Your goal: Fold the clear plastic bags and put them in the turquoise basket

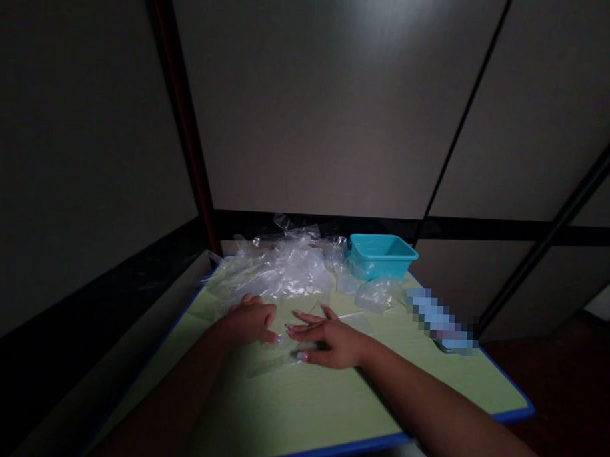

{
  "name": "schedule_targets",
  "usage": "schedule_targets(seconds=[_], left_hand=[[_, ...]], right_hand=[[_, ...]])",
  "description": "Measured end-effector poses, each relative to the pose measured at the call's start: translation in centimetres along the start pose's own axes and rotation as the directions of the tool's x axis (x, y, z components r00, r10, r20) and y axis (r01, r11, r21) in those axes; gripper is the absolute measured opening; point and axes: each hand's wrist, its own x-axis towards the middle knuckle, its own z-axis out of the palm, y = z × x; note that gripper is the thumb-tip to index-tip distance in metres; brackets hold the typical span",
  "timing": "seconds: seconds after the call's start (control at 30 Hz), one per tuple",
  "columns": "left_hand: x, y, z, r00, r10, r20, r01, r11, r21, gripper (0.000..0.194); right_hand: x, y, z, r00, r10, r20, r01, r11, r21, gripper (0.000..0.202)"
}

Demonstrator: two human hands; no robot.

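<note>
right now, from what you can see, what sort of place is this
Probably a dim room in a home: tall panels, perhaps wardrobe doors, stand behind a pale green table with blue edging, and a heap of clear plastic lies on it.

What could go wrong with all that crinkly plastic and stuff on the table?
The clear plastic piece by the left hand and right hand looks thin, so it might crease or slip. The loose plastic pile reaches the far left corner of the table, so some could slide off. The blurred blue thing lies close to the right edge, so a bump might knock it down.
</note>
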Motion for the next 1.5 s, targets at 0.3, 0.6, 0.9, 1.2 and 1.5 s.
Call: schedule_targets(seconds=[0.3,0.6,0.9,1.2,1.5], left_hand=[[0.4,1.5,1.3,0.928,-0.016,-0.372,0.081,0.984,0.161,0.048],[0.5,0.6,2.4,0.989,-0.085,-0.122,0.098,0.989,0.111,0.072],[-0.2,0.0,0.6,0.984,-0.176,0.000,0.175,0.980,0.097,0.098],[-0.5,-1.2,-0.6,0.971,-0.233,0.055,0.227,0.969,0.095,0.116],[-0.2,-1.6,-0.4,0.978,-0.208,0.033,0.205,0.976,0.074,0.120]], right_hand=[[0.0,-0.2,-0.1,0.999,0.030,0.014,-0.030,0.999,0.033,0.045],[0.0,-0.3,-0.2,0.998,0.052,0.034,-0.053,0.998,0.020,0.046],[-0.1,-0.4,-0.3,0.999,0.023,0.033,-0.024,1.000,0.019,0.046],[-0.1,-0.4,-0.2,0.999,0.033,0.037,-0.034,0.999,0.007,0.045],[-0.5,-1.0,-0.8,0.997,0.052,-0.059,-0.063,0.975,-0.214,0.062]])
